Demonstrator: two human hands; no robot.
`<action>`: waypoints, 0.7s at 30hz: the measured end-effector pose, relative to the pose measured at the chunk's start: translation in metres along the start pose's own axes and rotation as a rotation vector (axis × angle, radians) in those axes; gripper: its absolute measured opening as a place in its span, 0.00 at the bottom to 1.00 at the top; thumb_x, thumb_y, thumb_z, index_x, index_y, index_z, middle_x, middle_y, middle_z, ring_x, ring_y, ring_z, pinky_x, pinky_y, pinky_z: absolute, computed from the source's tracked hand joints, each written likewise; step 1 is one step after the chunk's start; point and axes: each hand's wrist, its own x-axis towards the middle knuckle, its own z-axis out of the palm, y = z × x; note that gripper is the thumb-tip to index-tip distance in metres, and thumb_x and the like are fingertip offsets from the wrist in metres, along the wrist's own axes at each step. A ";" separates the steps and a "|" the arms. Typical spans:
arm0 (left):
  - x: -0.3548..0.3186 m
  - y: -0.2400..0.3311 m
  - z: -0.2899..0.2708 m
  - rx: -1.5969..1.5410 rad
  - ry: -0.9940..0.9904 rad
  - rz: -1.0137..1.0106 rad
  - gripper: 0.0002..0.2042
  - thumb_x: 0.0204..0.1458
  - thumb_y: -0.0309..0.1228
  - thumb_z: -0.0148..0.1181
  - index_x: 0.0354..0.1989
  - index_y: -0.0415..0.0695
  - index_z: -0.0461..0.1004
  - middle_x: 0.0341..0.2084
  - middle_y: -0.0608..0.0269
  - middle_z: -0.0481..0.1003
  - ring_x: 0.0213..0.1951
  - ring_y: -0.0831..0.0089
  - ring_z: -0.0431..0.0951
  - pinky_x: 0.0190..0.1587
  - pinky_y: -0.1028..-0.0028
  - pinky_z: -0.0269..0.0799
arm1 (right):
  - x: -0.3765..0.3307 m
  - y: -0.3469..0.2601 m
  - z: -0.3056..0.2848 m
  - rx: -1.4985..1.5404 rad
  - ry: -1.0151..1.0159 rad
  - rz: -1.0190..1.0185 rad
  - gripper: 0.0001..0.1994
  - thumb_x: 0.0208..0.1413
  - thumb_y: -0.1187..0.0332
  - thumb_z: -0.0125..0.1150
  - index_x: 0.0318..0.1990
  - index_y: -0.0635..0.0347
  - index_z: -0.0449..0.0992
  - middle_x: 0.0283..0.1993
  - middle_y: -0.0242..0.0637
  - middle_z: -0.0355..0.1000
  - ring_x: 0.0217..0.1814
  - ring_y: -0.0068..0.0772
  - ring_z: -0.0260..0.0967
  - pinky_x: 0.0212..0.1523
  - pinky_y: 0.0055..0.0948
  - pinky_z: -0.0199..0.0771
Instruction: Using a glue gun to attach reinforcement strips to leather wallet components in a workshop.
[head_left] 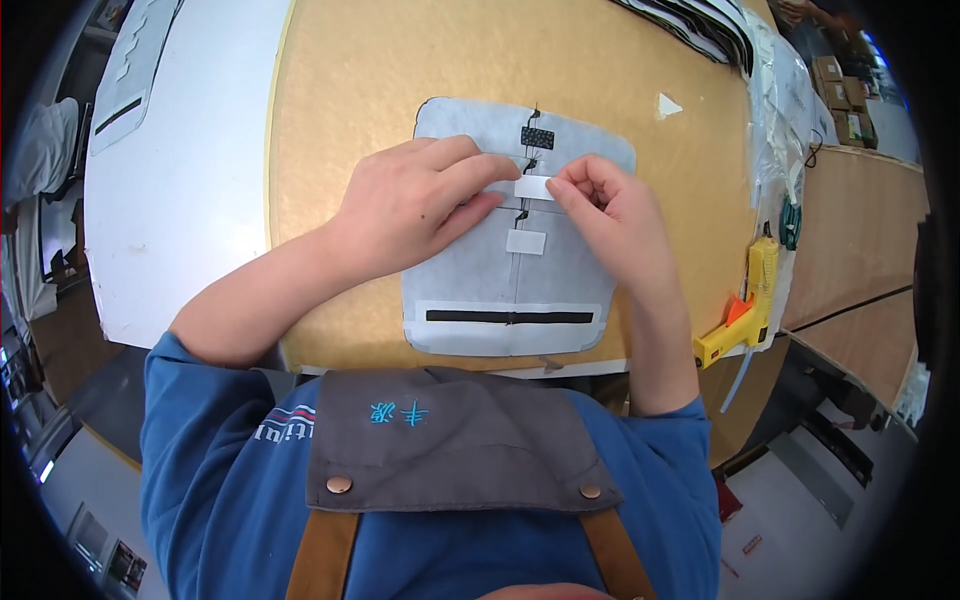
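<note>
A grey fabric panel [460, 280] with rounded corners lies flat before me. Down its middle runs a thin line with small black marks. A black textured patch [538, 138] sits near the top. My right hand [612, 215] pinches the right end of a small white rectangular piece [533, 187] between thumb and fingertips. My left hand [415, 200] rests on the panel's left half, thumb apart, its index fingertip at the piece's upper left. Below lies a second white piece [526, 242] on the panel. A black strip [510, 317] crosses a white band at the near end.
The panel lies on a tan board [350, 60]. On the right edge rests a yellow glue gun [750, 310]. Stacked dark-edged sheets [700, 30] stand far right. A white scrap [668, 104] lies right of the panel. A similar panel [140, 70] is on the white surface [190, 200] at left.
</note>
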 end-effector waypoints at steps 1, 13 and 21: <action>0.000 0.000 0.000 0.012 0.005 0.021 0.12 0.48 0.28 0.67 0.41 0.52 0.79 0.26 0.70 0.74 0.26 0.72 0.75 0.26 0.73 0.70 | 0.000 0.001 0.000 0.003 -0.001 0.002 0.09 0.58 0.67 0.64 0.33 0.65 0.76 0.22 0.29 0.70 0.24 0.15 0.63 0.27 0.21 0.64; -0.002 0.000 0.005 0.026 -0.035 0.049 0.15 0.46 0.28 0.67 0.44 0.59 0.83 0.26 0.73 0.73 0.25 0.75 0.74 0.25 0.74 0.71 | 0.000 0.005 -0.001 -0.028 0.003 -0.029 0.08 0.57 0.67 0.64 0.34 0.64 0.76 0.20 0.29 0.68 0.23 0.17 0.62 0.26 0.22 0.64; -0.002 -0.002 0.004 0.054 -0.039 0.078 0.16 0.47 0.29 0.67 0.46 0.59 0.82 0.26 0.74 0.73 0.24 0.75 0.74 0.23 0.75 0.70 | -0.034 0.012 0.008 -0.414 0.262 -0.404 0.13 0.54 0.65 0.67 0.46 0.53 0.78 0.25 0.31 0.65 0.23 0.29 0.63 0.25 0.30 0.63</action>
